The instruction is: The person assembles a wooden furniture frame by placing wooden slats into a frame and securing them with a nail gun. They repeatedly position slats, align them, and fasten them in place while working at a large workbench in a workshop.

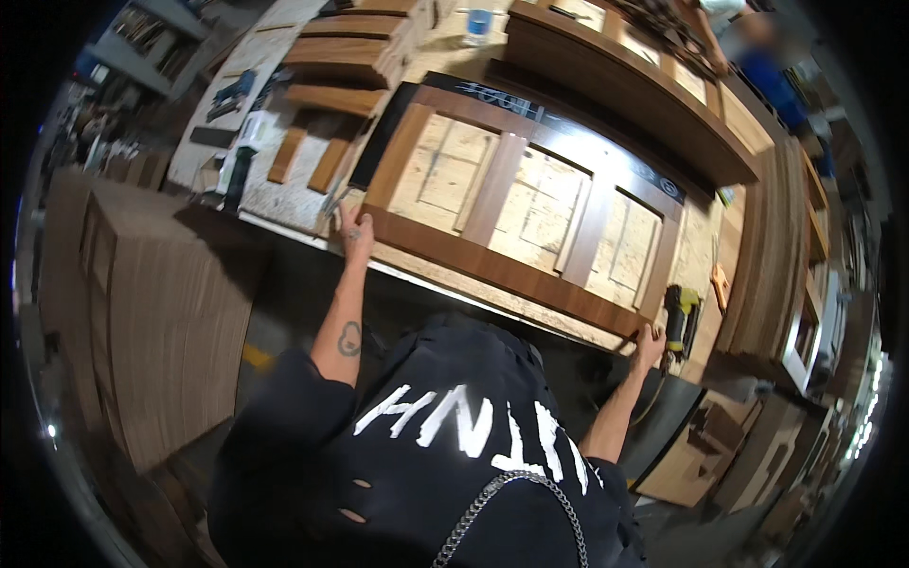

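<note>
A brown wooden face frame (pixel 473 248) with three rectangular openings lies flat on the workbench in front of me. My left hand (pixel 356 233) grips its near left corner, the thumb by the edge. At the near right corner, my right hand (pixel 650 345) has its fingers closed on the frame's end; some fingertips are hidden. Against the far side of the frame runs a black straight bar (pixel 502 97) with white markings. Close to my right hand, a black and yellow nail gun (pixel 680 320) rests on the bench with a hose hanging down.
Wood strips (pixel 341 57) and a blue-green power tool (pixel 233 93) lie on the left of the bench. Beyond the bar sits a larger assembled wooden frame (pixel 625 95). Stacked boards stand at left (pixel 170 322) and right (pixel 767 256). Another person (pixel 772 80) is at the far right.
</note>
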Tool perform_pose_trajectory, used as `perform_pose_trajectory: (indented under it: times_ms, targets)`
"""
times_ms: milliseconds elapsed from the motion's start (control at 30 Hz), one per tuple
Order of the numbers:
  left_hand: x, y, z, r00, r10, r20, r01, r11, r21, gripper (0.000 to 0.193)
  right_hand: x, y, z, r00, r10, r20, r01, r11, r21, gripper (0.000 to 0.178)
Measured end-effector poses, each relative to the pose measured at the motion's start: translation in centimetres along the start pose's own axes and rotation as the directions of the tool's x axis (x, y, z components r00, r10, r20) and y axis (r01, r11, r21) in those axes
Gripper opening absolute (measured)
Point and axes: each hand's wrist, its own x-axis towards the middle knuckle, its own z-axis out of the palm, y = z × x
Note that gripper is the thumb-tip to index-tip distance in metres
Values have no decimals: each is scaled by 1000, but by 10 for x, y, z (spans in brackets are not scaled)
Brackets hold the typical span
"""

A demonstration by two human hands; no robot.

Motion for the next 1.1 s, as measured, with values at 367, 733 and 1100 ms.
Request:
perform_pose_trajectory:
  times_ms: [367,733,1100]
  targets:
    - [13,-3,-16,986,-15,169,27,997,-71,79,10,-1,-7,997,83,8,-81,956,282,63]
    - [21,7,-25,978,-51,200,54,999,-9,69,15,-15,-3,994,-10,113,-27,947,321,67]
    - [32,-3,-26,981,-45,189,54,998,-41,62,17,-9,-9,996,63,69,-85,920,383,67]
